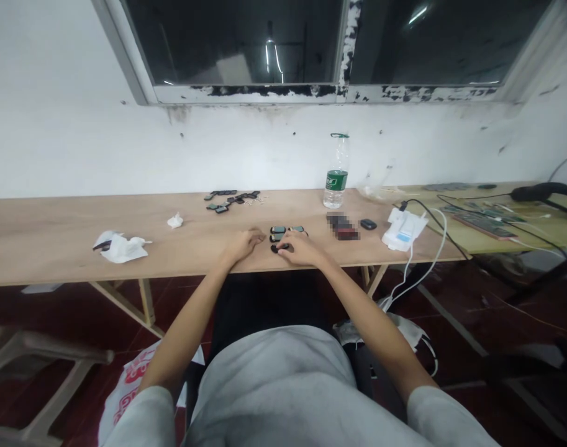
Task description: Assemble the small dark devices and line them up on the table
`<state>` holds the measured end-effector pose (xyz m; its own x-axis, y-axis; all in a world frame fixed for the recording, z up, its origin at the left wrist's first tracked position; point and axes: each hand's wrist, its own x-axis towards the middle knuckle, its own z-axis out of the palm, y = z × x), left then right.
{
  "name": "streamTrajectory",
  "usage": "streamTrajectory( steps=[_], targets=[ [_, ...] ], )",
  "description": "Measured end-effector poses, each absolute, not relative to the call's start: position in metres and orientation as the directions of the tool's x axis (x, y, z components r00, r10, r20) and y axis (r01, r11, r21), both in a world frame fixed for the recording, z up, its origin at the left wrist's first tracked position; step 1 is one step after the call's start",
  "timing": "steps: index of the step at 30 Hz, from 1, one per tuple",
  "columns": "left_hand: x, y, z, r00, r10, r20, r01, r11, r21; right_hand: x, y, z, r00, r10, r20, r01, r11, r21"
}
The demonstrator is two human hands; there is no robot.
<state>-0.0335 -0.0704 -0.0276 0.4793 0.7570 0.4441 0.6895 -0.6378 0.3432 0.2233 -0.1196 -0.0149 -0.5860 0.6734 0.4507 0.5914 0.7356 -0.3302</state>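
My right hand [302, 248] has its thumb and fingers closed on a small black piece [279, 248] at the table's front edge; the fingers partly cover it. Just beyond lie several small dark devices with greyish-green faces, one of them a device [277, 230] at the left of the group. My left hand [246, 243] rests on the tabletop to the left of these, fingers lying loosely on the wood with nothing visible in them.
Farther back is a cluster of dark parts [227, 202]. A water bottle [335, 186] stands by the wall. Crumpled tissues [123, 247] lie at left. To the right are a small black oval object [367, 224] and a white power strip [404, 228] with cables.
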Motion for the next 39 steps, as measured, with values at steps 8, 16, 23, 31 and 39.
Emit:
streamTrajectory(
  steps=[8,16,23,31,39],
  targets=[
    [-0.033,-0.068,-0.029,0.507,0.761,0.405,0.686,-0.641,0.345,0.254,-0.108,-0.008,-0.395,0.76,0.516,0.609,0.637,-0.472],
    [-0.04,-0.072,-0.022,0.461,0.81,0.364,0.734,-0.578,0.357,0.272,-0.096,-0.016,-0.333,0.825,0.456,0.722,0.535,-0.439],
    [-0.043,-0.072,-0.021,0.465,0.827,0.316,0.747,-0.558,0.36,0.284,-0.082,-0.03,-0.296,0.864,0.408,0.785,0.463,-0.411],
    [-0.044,-0.07,-0.022,0.46,0.824,0.33,0.72,-0.564,0.404,0.294,-0.083,-0.028,-0.294,0.869,0.397,0.77,0.462,-0.44],
    [-0.035,-0.089,-0.005,0.429,0.767,0.477,0.715,-0.611,0.339,0.298,-0.085,-0.025,-0.271,0.863,0.427,0.727,0.474,-0.497]
  ],
)
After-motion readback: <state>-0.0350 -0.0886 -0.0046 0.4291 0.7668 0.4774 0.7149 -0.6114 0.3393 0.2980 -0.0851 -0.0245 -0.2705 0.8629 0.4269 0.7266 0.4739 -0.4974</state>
